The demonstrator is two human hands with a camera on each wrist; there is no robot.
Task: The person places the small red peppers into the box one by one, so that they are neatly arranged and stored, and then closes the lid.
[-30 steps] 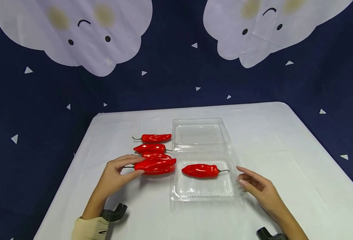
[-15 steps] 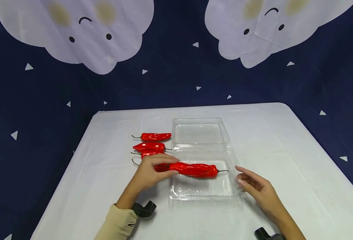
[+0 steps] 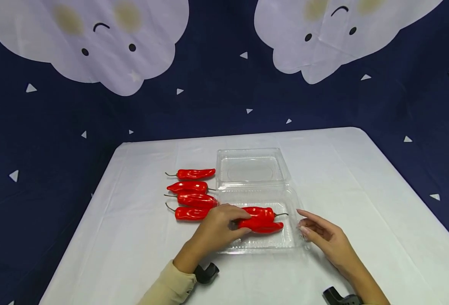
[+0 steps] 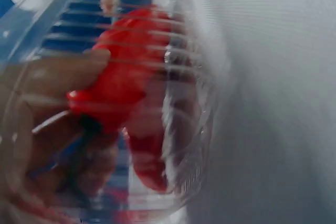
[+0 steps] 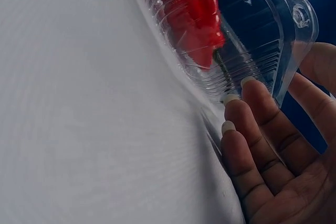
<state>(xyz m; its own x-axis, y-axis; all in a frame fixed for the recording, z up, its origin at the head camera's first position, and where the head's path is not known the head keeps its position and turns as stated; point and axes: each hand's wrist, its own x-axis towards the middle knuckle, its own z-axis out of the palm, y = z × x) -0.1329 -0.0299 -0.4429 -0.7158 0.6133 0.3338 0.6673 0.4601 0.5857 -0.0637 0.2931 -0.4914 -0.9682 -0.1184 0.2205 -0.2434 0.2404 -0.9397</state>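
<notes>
My left hand pinches a red chili pepper low over the base of a clear plastic clamshell container. Just behind it, another red pepper lies inside, its stem pointing right. In the left wrist view, the held pepper shows blurred through the ribbed wall, with the stem toward the palm. At the container's right side, my right hand holds the rim between thumb and fingers. The right wrist view has its fingertips against the outer wall.
Several red peppers lie in a column on the white table, left of the container. The container's lid is folded back flat toward the far edge. A dark blue cloth with clouds hangs behind.
My left hand has carried a pepper rightward from the column to above the container base, beside the pepper lying there. The right hand has stayed at the rim.
</notes>
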